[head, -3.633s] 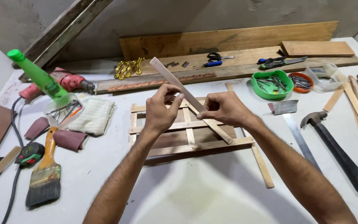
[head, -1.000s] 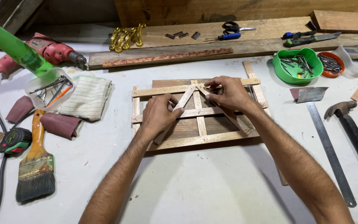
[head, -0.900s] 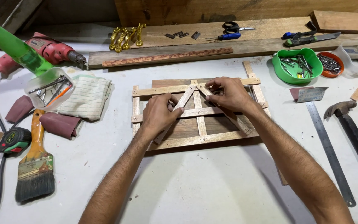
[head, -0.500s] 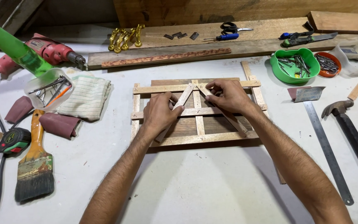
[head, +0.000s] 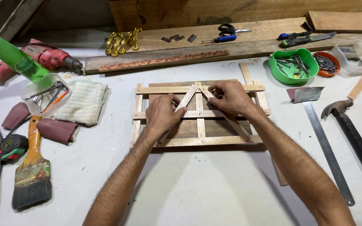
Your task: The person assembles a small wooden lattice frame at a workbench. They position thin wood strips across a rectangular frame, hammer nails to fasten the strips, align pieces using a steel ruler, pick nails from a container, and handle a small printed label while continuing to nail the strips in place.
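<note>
A small wooden slat frame (head: 231,88) lies flat on the white table over a darker board (head: 185,129). Two thin wooden strips lean toward each other across it, meeting near the top centre. My left hand (head: 162,114) presses on the left diagonal strip (head: 188,99). My right hand (head: 230,98) holds down the right diagonal strip (head: 239,127) near its upper end. Both hands rest on the frame, fingers bent over the strips.
A hammer (head: 355,138) and steel ruler (head: 327,148) lie at the right. A green bowl of nails (head: 293,65) sits at the back right. At the left are a paintbrush (head: 32,169), tape measure (head: 10,147), folded cloth (head: 84,100), a clear tub of nails (head: 45,98) and a red drill (head: 38,56).
Earlier both hands held one strip up in the air above the frame. Now two strips lie on the frame as diagonals and the hands press on them; little has moved in the last second.
</note>
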